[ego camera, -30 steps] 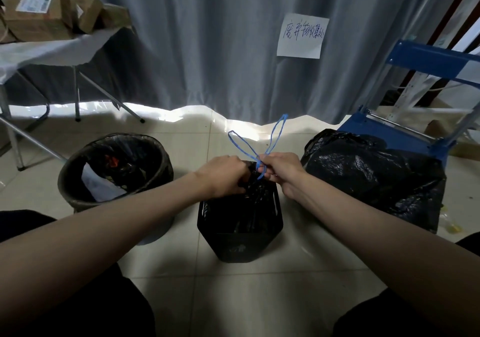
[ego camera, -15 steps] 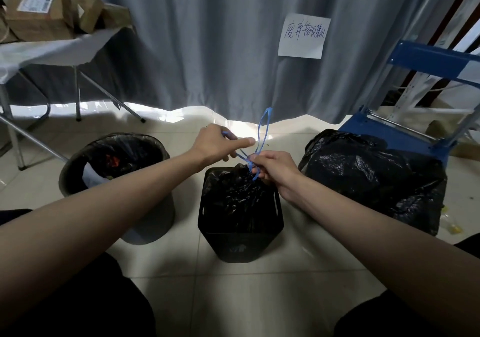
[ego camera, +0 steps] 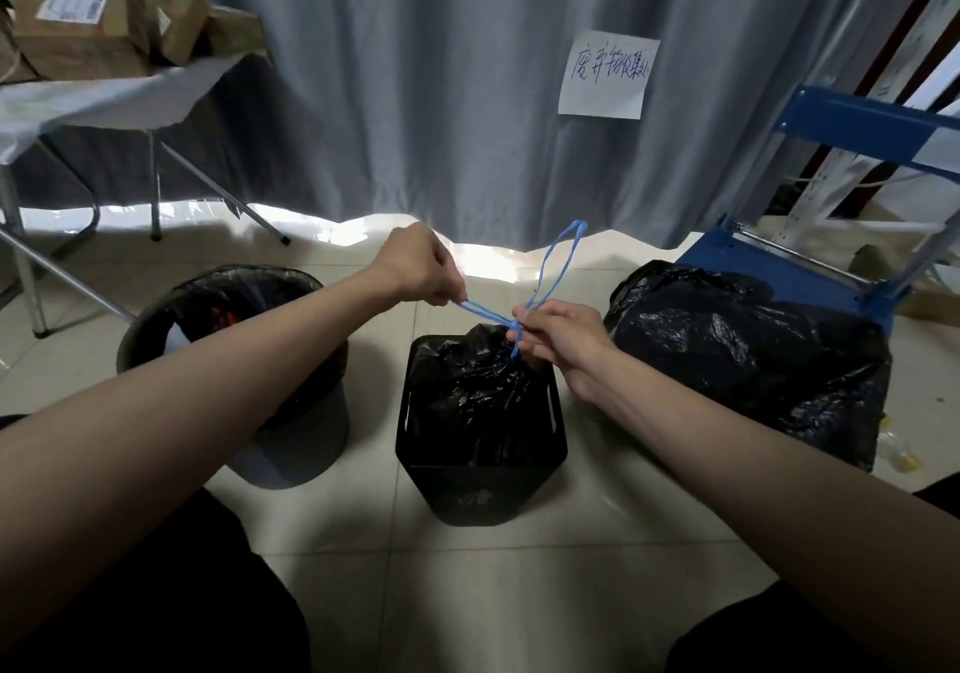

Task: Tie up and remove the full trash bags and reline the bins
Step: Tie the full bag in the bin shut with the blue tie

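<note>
Square black bin on the floor, nearest; bag gathered at the neck, seated inside, not lifted out. Right hand pinching the blue drawstring at the neck, one loop standing up above it. Left hand gripping the other loop, drawn taut to the left. Knot judged half made, not cinched. Round grey bin further left, liner open, rubbish visible: untied. Large full black bag to the right by the blue cart; whether tied, cannot tell. Left to do: finish knot, lift out, second bin, reline both.
</note>
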The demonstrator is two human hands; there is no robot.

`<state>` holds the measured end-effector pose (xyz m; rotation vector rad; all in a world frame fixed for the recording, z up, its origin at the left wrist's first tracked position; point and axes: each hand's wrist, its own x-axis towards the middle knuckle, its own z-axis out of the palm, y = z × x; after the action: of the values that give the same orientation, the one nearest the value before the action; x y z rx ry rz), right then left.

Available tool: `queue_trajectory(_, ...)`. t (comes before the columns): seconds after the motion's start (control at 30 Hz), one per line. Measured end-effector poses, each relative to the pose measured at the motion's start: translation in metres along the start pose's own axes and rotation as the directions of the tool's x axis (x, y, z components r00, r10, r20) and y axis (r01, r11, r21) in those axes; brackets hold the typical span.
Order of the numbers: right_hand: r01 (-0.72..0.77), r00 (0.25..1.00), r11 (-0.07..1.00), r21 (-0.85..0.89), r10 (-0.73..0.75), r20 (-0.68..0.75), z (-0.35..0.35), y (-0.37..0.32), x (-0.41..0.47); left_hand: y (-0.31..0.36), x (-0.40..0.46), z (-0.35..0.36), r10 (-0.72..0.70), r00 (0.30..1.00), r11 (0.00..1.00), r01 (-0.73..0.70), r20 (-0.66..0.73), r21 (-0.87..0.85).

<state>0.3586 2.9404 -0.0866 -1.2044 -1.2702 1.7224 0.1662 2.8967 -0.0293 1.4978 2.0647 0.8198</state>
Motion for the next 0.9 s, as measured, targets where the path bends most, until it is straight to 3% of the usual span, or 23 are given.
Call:
queue_trajectory(0.1,0.044,0.999,0.998,-0.034,-0.043,0.017,0.003,0.001,-0.002,0.004,-0.001,0.003,0.066,0.998,0.926,-0.059,-0.006,0.372)
queue_trajectory(0.17,0.062,0.998,0.996,-0.059,-0.06,0.034,0.007,0.002,-0.004,0.007,-0.002,0.01,0.166,0.986,0.862,-0.133,-0.023,0.49)
queue_trajectory(0.27,0.091,0.995,0.991,-0.094,-0.087,0.045,0.013,0.003,-0.005,0.009,-0.007,0.021,0.293,0.948,0.879,-0.318,0.125,0.355)
queue_trajectory(0.33,0.111,0.993,0.985,-0.13,-0.106,0.042,0.014,0.004,-0.004,0.011,-0.011,0.026,0.279,0.93,0.907,-0.337,0.239,0.254)
queue_trajectory(0.6,0.179,0.983,0.967,-0.182,-0.182,0.002,0.011,0.005,-0.003,0.0,-0.013,0.031,0.078,0.899,0.991,-0.024,0.432,-0.128)
queue_trajectory(0.9,0.27,0.949,0.89,-0.369,-0.31,-0.052,0.009,0.005,-0.006,-0.001,-0.011,0.04,-0.011,0.893,0.978,0.103,0.45,-0.181)
